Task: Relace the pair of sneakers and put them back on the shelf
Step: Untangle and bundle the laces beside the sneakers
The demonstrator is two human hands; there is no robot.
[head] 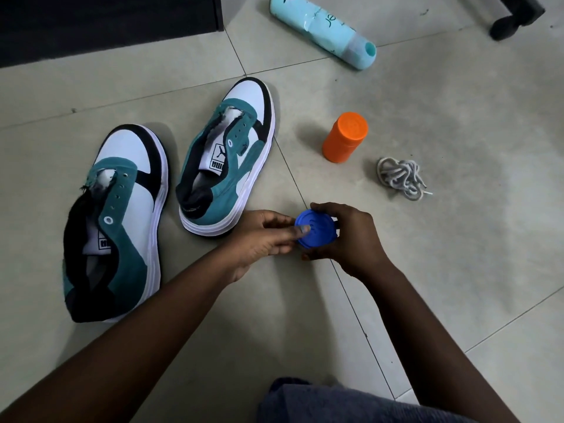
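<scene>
Plainly, sneaker (227, 160) tongue label (217, 161) reads PUMA.

Open floor to the right, sneakers crowding the left

Bare floor (457, 270) lies wide right of the hands; the orange bottle (345, 137) and lace bundle (399, 178) stand apart with a gap between, while two sneakers (128, 215) (227, 157) block the left side.

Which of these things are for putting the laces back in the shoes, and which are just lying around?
For the job:
left sneaker
right sneaker
bundle of grey laces

Just lying about, as far as I can tell:
orange container
light blue bottle, on its side
blue lidded container, though both hands hold it; left hand, right hand
</scene>
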